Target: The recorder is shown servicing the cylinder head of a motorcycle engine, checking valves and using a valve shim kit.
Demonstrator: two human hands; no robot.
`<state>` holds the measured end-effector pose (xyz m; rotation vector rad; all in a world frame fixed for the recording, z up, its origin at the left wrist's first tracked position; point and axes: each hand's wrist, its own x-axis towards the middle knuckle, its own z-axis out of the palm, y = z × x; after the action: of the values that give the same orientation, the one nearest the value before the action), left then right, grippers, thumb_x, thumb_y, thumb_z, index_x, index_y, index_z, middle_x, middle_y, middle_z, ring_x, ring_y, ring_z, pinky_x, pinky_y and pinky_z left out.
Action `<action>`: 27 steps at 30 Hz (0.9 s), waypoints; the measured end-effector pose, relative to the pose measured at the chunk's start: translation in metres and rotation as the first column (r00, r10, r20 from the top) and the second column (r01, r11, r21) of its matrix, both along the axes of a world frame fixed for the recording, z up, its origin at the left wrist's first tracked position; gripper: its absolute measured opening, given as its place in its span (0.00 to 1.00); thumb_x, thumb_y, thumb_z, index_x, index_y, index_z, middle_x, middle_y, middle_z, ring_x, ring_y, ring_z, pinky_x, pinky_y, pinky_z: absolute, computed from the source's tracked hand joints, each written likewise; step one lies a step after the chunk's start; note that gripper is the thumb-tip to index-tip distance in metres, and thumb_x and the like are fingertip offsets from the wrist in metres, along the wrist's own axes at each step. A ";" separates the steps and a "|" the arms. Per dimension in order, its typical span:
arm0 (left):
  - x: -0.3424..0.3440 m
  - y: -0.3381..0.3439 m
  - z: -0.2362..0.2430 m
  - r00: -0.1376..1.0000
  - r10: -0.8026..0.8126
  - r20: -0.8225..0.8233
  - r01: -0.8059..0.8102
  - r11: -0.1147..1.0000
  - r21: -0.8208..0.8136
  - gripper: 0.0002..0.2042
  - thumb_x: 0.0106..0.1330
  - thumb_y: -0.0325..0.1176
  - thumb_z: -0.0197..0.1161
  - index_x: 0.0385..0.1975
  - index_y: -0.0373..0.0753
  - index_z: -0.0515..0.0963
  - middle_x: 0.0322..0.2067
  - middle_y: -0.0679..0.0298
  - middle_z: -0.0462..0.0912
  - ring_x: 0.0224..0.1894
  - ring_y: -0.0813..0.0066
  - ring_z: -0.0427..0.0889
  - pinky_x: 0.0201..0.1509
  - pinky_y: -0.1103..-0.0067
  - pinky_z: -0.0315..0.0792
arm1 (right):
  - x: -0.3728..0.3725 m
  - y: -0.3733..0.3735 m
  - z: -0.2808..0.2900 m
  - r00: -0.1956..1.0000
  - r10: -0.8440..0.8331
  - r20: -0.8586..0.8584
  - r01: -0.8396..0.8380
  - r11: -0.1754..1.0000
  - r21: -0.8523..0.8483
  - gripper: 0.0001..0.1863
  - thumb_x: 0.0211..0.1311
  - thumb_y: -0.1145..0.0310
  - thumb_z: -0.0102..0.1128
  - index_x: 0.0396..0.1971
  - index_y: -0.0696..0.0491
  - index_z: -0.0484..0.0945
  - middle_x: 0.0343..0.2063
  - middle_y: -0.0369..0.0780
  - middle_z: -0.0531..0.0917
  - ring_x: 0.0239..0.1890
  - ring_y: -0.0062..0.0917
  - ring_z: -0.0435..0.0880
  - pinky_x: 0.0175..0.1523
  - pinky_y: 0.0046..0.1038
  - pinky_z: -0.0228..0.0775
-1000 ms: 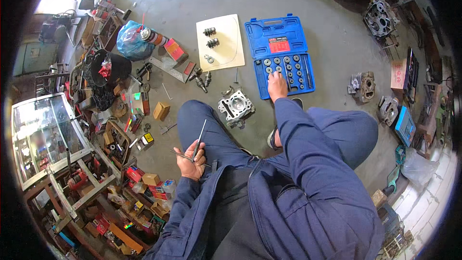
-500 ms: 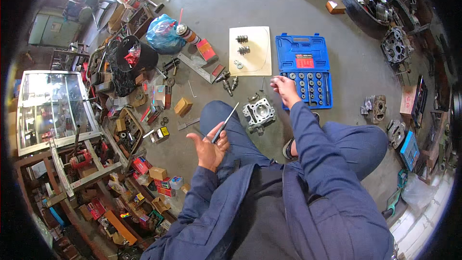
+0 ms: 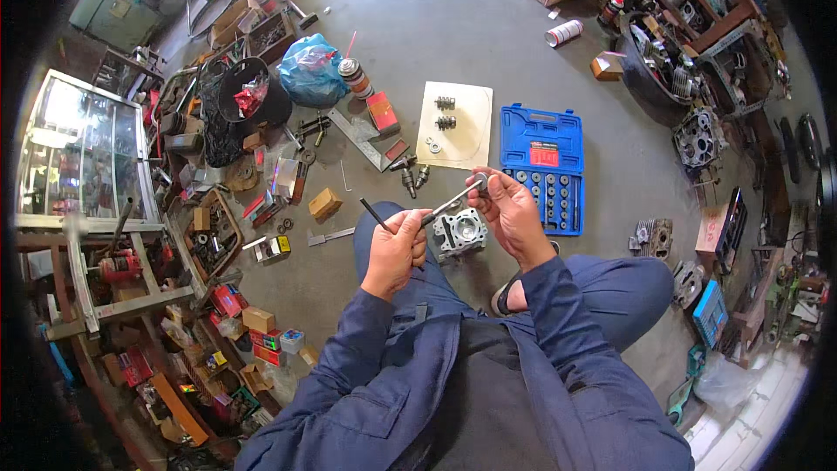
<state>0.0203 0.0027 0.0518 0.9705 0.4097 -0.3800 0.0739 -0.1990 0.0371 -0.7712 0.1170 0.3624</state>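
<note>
My left hand (image 3: 398, 249) is closed around a slim black rod (image 3: 375, 214), whose end sticks out up and to the left. A silver rod (image 3: 453, 201) runs from the same fist toward my right hand (image 3: 513, 220), which pinches a small round grey piece (image 3: 479, 180) at its far end. Whether the two rods are joined is hidden inside the fist. Below and between the hands, a silver engine cylinder head (image 3: 460, 232) lies on the floor, partly covered by my right hand. An open blue tool case (image 3: 542, 136) with several round cutters stands just beyond my right hand.
A cream board (image 3: 471, 126) beyond my hands carries springs (image 3: 445, 104) and small rings. Dark metal parts (image 3: 410, 176), a steel square (image 3: 359, 138), a spray can (image 3: 355, 78) and a blue bag (image 3: 310, 70) lie left of it. Engine parts (image 3: 651, 237) line the right side.
My left hand has turned over from palm-up and closed. My right hand has come back from the tool case's edge toward the left; both now meet on the silver rod. The view has shifted slightly.
</note>
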 end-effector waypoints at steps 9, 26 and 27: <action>-0.002 -0.009 0.033 0.991 0.042 0.130 -0.037 0.999 -0.036 0.09 0.74 0.40 0.46 0.34 0.42 0.68 0.15 0.72 0.59 0.12 0.87 0.54 0.14 0.86 0.49 | -0.009 0.002 0.059 0.971 0.103 0.213 0.023 0.854 -0.520 0.15 0.66 0.58 0.57 0.40 0.56 0.78 0.22 0.28 0.74 0.23 0.08 0.67 0.28 0.12 0.58; -0.035 -0.055 -0.054 0.710 -0.625 0.324 0.126 0.566 0.815 0.19 0.60 0.22 0.56 0.51 0.27 0.63 0.41 0.46 0.76 0.44 0.55 0.78 0.50 0.71 0.72 | -0.081 0.031 -0.096 0.958 0.026 -0.287 -0.143 0.907 -0.397 0.33 0.73 0.52 0.39 0.60 0.68 0.57 0.36 0.45 0.81 0.36 0.27 0.80 0.48 0.29 0.73; -0.033 -0.057 -0.048 0.650 -0.675 0.348 0.150 0.564 0.812 0.18 0.58 0.19 0.53 0.50 0.28 0.65 0.42 0.44 0.74 0.43 0.52 0.77 0.49 0.72 0.71 | -0.074 0.030 -0.096 0.856 -0.087 -0.510 -0.009 0.983 -0.183 0.28 0.74 0.54 0.33 0.57 0.65 0.63 0.33 0.45 0.82 0.33 0.29 0.82 0.46 0.29 0.74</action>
<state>-0.0132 -0.0539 0.0035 1.9538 -0.4028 -0.3126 -0.0005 -0.1691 -0.0585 -0.8319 0.6823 0.5205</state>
